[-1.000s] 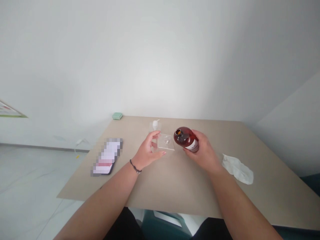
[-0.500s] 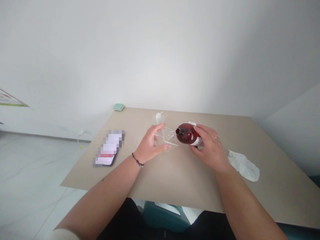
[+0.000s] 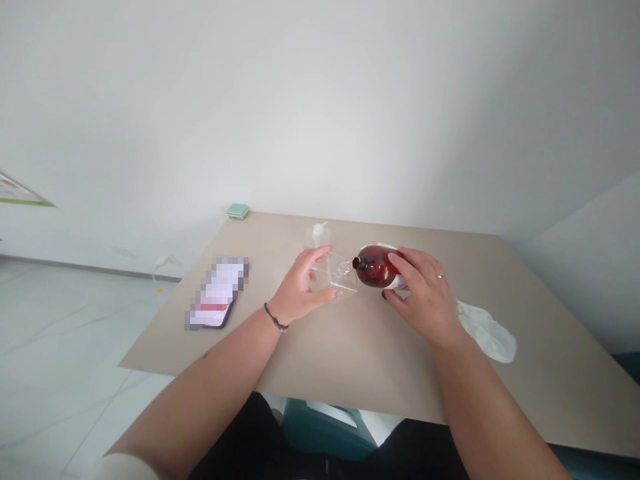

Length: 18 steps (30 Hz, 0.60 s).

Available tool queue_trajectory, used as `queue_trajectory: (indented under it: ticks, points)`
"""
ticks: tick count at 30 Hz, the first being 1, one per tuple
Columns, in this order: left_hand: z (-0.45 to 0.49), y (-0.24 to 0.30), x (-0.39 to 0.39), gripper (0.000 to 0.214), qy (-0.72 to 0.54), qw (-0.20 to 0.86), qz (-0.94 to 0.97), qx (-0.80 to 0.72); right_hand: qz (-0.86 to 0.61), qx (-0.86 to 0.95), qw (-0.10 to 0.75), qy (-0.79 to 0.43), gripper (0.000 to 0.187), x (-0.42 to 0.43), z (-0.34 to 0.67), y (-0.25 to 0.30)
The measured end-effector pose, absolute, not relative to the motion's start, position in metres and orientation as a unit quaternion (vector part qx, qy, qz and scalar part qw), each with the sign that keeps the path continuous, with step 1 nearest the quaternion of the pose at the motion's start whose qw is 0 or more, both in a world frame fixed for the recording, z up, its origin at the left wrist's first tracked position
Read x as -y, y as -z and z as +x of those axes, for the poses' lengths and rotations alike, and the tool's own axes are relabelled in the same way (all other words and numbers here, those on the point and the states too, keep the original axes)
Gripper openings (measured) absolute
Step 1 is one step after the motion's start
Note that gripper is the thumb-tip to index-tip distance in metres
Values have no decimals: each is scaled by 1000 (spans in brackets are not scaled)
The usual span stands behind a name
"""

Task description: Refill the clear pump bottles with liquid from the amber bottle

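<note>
My left hand (image 3: 300,283) is wrapped around a clear, square-sided container (image 3: 335,273), thumb on the near side and fingers on the far side. My right hand (image 3: 425,290) grips a brown see-through bottle (image 3: 377,267) with a white label, partly covered by the fingers. The brown bottle lies tipped on its side, its uncapped mouth pointing left, close beside the clear container. Whether anything flows from it I cannot tell. Just beyond my left hand, a white pump head (image 3: 319,231) is on the table.
A phone (image 3: 219,293) lies on the left of the beige table (image 3: 345,360). A small green box (image 3: 238,211) sits at the back left corner. Crumpled white tissue (image 3: 487,333) is beside my right forearm. A white wall (image 3: 320,120) rises behind the table.
The brown bottle has tipped a little further over, and its mouth now faces more to the left. My left hand keeps the clear container in nearly the same place.
</note>
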<state>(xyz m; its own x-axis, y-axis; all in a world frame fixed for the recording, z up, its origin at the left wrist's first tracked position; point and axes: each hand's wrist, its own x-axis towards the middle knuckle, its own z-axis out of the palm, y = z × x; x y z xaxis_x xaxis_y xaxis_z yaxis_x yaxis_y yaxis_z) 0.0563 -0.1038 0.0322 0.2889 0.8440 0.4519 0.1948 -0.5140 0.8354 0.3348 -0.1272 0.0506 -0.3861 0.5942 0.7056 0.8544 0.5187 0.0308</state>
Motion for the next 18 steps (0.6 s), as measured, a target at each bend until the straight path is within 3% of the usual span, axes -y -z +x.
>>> queue_trajectory:
  ticks: [18]
  points:
    - [60, -32, 106, 75, -465, 371, 712, -374, -431, 803, 306, 275, 66, 129, 338, -56]
